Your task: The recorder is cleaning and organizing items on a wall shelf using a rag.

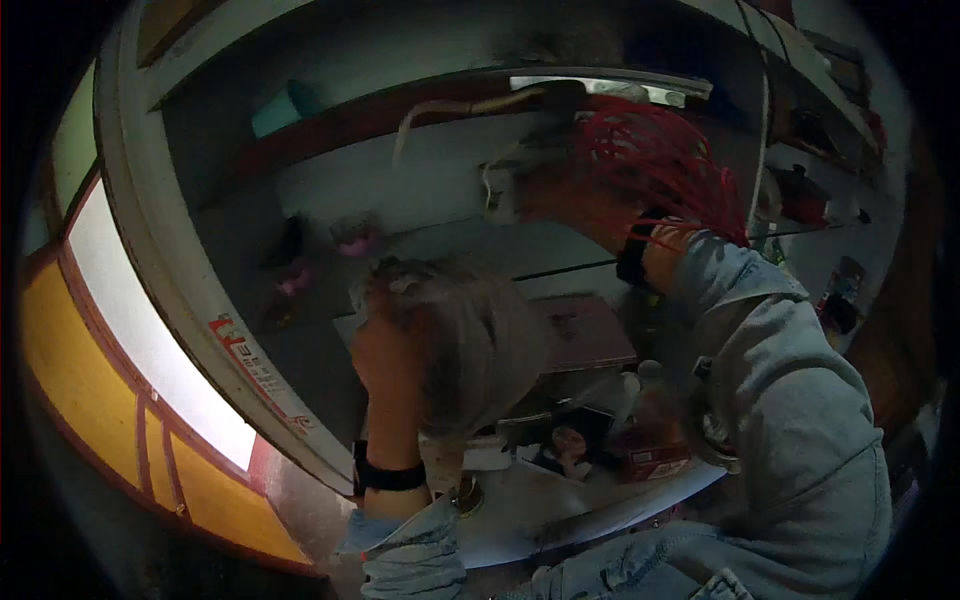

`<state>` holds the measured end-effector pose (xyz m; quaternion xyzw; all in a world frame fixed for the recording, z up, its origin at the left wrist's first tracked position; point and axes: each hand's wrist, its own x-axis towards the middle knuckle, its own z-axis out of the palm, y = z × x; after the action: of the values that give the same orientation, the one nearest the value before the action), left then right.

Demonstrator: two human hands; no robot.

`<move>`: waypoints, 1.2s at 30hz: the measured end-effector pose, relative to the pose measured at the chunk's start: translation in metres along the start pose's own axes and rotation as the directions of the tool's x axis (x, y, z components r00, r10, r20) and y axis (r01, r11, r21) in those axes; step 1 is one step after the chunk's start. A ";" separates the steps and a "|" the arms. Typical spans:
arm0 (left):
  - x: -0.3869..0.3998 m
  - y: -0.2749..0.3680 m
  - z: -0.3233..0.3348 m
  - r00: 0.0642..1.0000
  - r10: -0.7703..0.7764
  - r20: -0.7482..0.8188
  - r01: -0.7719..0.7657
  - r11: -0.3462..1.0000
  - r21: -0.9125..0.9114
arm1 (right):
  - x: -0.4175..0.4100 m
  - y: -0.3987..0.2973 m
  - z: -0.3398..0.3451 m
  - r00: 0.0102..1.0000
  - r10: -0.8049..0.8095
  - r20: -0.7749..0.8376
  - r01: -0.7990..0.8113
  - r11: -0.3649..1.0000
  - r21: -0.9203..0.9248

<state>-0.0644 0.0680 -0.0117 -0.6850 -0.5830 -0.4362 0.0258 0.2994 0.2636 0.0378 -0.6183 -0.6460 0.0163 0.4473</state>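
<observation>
My left hand [394, 330] grips the top of a greyish, see-through bag-like bundle [491, 345], blurred and hanging in front of the shelves. Higher up, my right hand [559, 191] reaches into the cabinet. A small white object [498, 193] is at its fingertips; blur hides whether the fingers hold it. A loose tangle of red cord [652, 157] lies over the back of the right hand and wrist. Dark bands circle both wrists. Behind the bundle, a flat maroon box or book [589, 330] is partly covered.
A teal cup [283, 109] stands on the upper shelf, with a curved pale strip [450, 107] near it. Pink items [356, 236] sit lower left. A photograph [568, 448] and a red box [654, 459] lie below. The pale cabinet frame [202, 300] edges the left; a red pot [802, 196] stands right.
</observation>
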 end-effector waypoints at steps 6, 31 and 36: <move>-0.001 0.010 -0.018 0.997 0.074 0.022 -0.072 0.995 -0.066 | -0.046 -0.003 -0.021 0.995 -0.052 -0.082 0.033 0.974 -0.226; 0.001 -0.004 -0.002 0.991 0.133 0.003 -0.131 0.976 0.176 | -0.065 -0.084 0.001 0.954 -0.277 -0.110 0.249 0.943 -0.220; 0.007 -0.013 0.005 0.976 0.213 0.055 -0.219 0.934 0.281 | -0.070 -0.100 -0.023 0.990 -0.119 0.076 0.133 0.966 -0.220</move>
<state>-0.0728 0.0803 -0.0169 -0.7390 -0.5613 -0.3339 0.1653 0.2231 0.1714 0.0700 -0.6220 -0.6952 -0.0659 0.3542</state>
